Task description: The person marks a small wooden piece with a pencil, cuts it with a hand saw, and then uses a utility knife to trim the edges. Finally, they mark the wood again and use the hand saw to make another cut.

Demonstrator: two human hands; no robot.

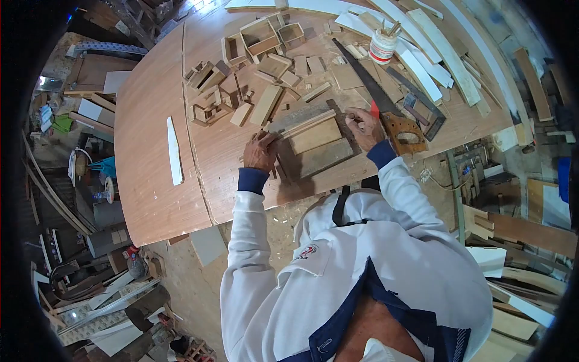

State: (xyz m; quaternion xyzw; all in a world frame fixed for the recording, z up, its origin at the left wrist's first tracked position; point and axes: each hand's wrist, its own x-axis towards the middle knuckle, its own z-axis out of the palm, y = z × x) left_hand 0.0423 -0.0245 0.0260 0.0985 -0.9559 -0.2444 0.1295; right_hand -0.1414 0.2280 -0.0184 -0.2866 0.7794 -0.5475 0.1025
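On the grey board (329, 158) near the table's front edge lies a light wooden panel (313, 136) with a thin wooden strip (309, 123) along its far side. My left hand (260, 149) rests at the left end of these pieces, its fingers bent against the edge; what they hold is hidden. Right of the panel is my right hand (365, 128), fingers curled near the board's right end; anything between them is too small to tell. A handsaw (386, 105) with a wooden handle lies just beyond my right hand.
Small wooden boxes (260, 36) and loose blocks cover the table (151, 139) beyond my hands. A white jar (383, 47) holding sticks stands at the back right, near long white strips (443, 54) and a metal square (431, 130). A white strip (174, 151) lies left.
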